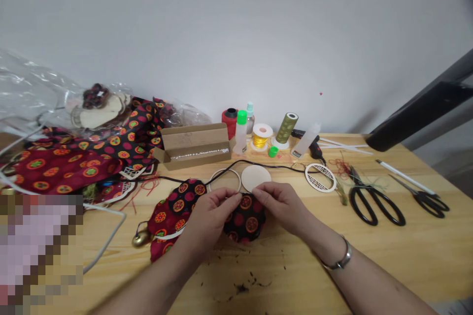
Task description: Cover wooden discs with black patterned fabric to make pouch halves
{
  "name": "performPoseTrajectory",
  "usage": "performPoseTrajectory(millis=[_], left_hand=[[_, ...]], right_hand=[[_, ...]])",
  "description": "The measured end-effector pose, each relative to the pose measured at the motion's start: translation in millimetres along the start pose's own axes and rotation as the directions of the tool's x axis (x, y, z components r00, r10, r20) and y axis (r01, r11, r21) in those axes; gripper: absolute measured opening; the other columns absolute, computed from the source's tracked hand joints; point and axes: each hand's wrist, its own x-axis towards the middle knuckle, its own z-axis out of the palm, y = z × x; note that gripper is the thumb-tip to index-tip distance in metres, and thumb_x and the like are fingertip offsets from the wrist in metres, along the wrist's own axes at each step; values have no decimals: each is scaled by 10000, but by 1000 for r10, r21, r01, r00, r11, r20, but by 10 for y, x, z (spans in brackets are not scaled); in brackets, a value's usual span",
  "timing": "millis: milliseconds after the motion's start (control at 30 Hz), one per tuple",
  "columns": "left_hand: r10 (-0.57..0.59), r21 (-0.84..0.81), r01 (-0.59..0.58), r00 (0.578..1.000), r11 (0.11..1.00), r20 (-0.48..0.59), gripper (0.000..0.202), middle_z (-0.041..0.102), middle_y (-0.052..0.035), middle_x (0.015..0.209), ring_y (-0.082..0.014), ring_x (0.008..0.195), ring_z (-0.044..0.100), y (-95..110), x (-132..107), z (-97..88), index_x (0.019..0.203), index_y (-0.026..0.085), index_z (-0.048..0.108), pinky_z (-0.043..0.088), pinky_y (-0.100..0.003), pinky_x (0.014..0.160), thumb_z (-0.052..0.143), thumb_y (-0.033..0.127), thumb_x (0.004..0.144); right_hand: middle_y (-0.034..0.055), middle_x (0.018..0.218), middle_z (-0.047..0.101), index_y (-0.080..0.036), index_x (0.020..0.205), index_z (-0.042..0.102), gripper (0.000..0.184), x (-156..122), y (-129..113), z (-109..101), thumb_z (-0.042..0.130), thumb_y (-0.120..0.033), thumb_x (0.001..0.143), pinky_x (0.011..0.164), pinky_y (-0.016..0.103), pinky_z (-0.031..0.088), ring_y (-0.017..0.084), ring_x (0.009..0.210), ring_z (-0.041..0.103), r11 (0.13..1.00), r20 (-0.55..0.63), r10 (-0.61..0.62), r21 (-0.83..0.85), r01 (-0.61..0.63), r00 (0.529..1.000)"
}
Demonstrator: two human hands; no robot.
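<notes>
A round piece of patterned fabric [246, 221], black with maroon dots and orange motifs, is held between both hands just above the table. My left hand [212, 214] pinches its upper left edge with thumb and forefinger. At the upper right edge, my right hand [281, 204] grips it the same way. Behind the fingertips lie a pale round disc [256, 177] and a thin pale ring [224, 180]. More patterned fabric pieces [166, 216] rest to the left, partly covered by my left hand, with a brass bell [141, 238] beside them.
An open cardboard box [195, 145] stands behind, near a yellow thread spool [260, 138], an olive thread cone [287, 130] and a green-capped bottle [241, 133]. Right lie a lattice disc [320, 177], large black-handled scissors [377, 204] and smaller scissors [424, 199]. Patterned cloth [70, 162] heaps up left.
</notes>
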Motion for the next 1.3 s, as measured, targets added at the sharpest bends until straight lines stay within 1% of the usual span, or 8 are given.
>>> performPoseTrajectory(millis=[133,233,333,433,567,800,1133,1300], left_hand=[[26,2,-25,999,1000,-46,276,690,-5,659,-121,603,574,15,0,8,744,145,673,437,-215,579,752,385,633],[18,10,-17,1000,1000,-19,276,681,-1,637,-117,586,573,5,7,4,733,144,663,436,-213,570,749,388,638],[6,15,-7,1000,1000,13,277,692,1,647,-113,581,584,0,13,-2,758,150,669,442,-209,571,765,374,627],[34,33,-35,999,999,35,261,718,-2,710,-122,640,612,1,20,-7,793,166,690,459,-209,612,775,345,624],[71,111,-73,997,991,27,221,716,1,710,-120,663,611,-19,37,-17,775,168,704,452,-199,624,760,337,644],[66,192,-63,998,979,-8,251,663,10,648,-112,604,555,-61,27,-23,751,155,673,422,-204,577,728,385,666],[78,286,-79,997,955,16,327,580,24,615,-101,563,480,-68,16,-39,740,148,633,370,-212,543,657,473,715],[91,322,-93,996,942,23,344,568,22,606,-108,557,480,-78,14,-45,724,150,625,361,-215,527,636,494,731]], right_hand=[[6,664,572,-134,759,634,311,9,4,16,579,-441,761,567,243,395,116,601,467,996,6,52,78,-53,999],[18,682,597,-134,762,628,271,4,-6,24,625,-400,711,564,250,416,120,596,487,991,17,89,98,-90,996],[13,653,587,-139,725,622,238,-5,-12,19,608,-377,716,548,245,410,116,580,482,995,14,69,72,-70,997],[14,648,592,-138,726,634,228,-14,-6,11,594,-362,733,539,242,409,116,577,483,998,35,32,47,-34,999],[11,628,585,-134,727,649,228,-21,7,9,593,-355,743,516,235,397,113,564,471,1000,52,8,16,-9,999],[6,612,578,-135,727,655,226,-18,-14,9,591,-350,752,504,227,388,108,550,461,1000,51,-1,-7,1,999],[7,621,586,-130,736,661,230,-33,-1,6,588,-346,766,504,219,386,104,551,463,1000,57,-1,-6,2,998],[-1,611,574,-136,736,660,223,-39,11,7,587,-341,781,498,216,383,102,546,462,1000,59,-17,-18,18,998]])
